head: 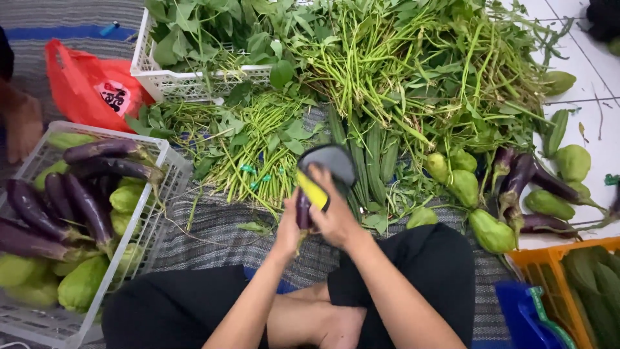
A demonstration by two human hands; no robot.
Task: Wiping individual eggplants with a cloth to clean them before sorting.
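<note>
An eggplant [303, 212] is held upright in the left hand [289, 231], fingers closed around its lower half, above the lap and in front of the greens. A dark pouch [329, 165] with a yellow inner face is gripped by the right hand [336, 216], fingers curled over its edge, and is pressed against the eggplant's upper part. Whether the top of the eggplant sits inside the pouch or only behind it cannot be told.

Step judged: the eggplant is being wiped or wrapped with the pouch. The next move is judged to call for a steady left grip while the right hand works along the skin; a smooth, glossy skin of this kind would be expected to slip.

Materials noted:
- Eggplant: deep purple, slender, shiny.
- White basket [169, 169], plastic lattice, at left; more eggplants and pale green, lumpy chayotes [82, 284] are held in it.
- Long beans [255, 158]: thin, stringy, bundled on a grey striped mat [213, 232].
- Leafy greens [413, 71]: soft, tangled, heaped ahead.
- Ridged gourds [374, 161]: long, ribbed, dark green.
- Red bag [90, 87]: thin crinkled plastic.
- Orange crate [549, 271]: rigid plastic, at right.
</note>
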